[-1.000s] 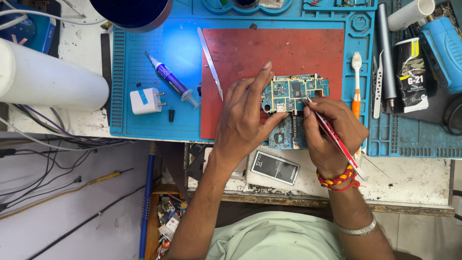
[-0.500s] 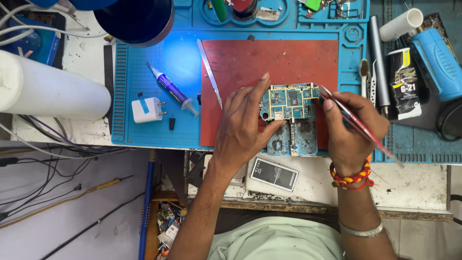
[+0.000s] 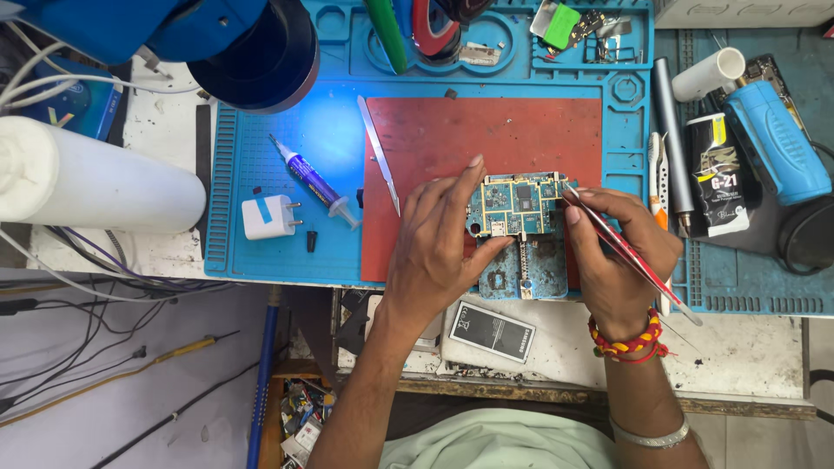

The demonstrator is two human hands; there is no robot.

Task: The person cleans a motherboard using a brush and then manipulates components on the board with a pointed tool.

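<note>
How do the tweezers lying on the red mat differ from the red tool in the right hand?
The silver tweezers lie loose and untouched at the red mat's left edge; the red tool is gripped in the right hand. The silver tweezers run nearly straight up the picture; the red tool slants, its tip at the circuit board that the left hand steadies. Both are slim and pointed.
</note>
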